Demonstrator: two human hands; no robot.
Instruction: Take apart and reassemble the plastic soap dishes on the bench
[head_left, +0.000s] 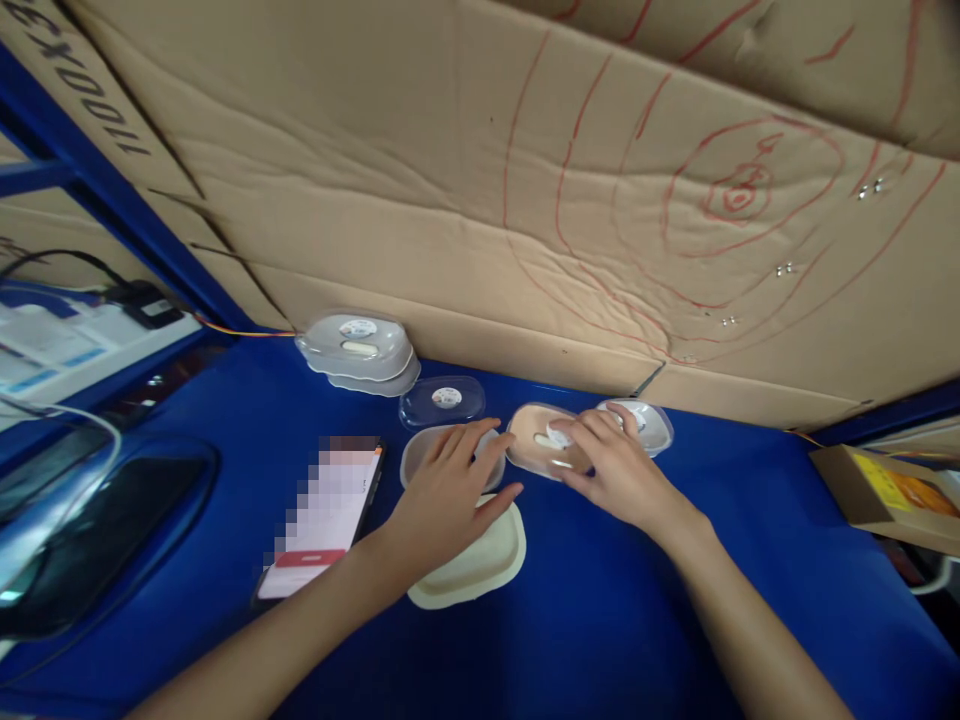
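We hold a tan oval tray up off the blue table, tilted toward us, a small white piece resting in its hollow. Our right hand grips its right rim with curled fingers; behind that hand lies a clear lid. Our left hand is spread flat, fingers open, resting across a frosted tray and the cream tray nearer us, fingertips just beside the tan tray.

As we judge it, 1 tray is in hand and being fitted, while the loose lids and trays around it are not yet paired up. A stack of closed containers at the cardboard wall looks finished, with 1 clear lid with a round sticker in front.

The sticker print is too small to read. A phone lies left, screen blurred. Only "100" is legible on the box top left.
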